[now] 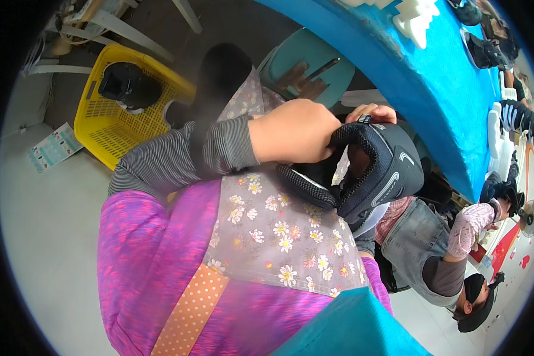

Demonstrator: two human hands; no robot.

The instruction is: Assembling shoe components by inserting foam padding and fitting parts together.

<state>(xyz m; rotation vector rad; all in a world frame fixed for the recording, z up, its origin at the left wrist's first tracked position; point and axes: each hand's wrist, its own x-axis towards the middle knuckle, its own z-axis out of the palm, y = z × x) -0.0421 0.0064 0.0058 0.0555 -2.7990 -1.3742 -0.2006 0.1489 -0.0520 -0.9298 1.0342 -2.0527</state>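
Observation:
A black shoe (391, 169) with grey trim and a padded mesh collar is held up before my flowered apron, its opening turned toward me. My left hand (299, 132), in a striped grey sleeve, is closed at the collar's edge; its fingertips are hidden. Behind the far side of the shoe, the fingers of my right hand (371, 113) curl over the heel end beside a pull tab. The rest of that hand is hidden by the shoe. A strip of patterned apron shows through the shoe's opening.
To the left on the floor stands a yellow basket (110, 133) holding a dark shoe (129, 86). A teal stool (332, 68) bears a dark, slim tool (321, 69). Beyond it curves a blue table (451, 113) with white pieces and shoes. A co-worker (421, 243) sits at right.

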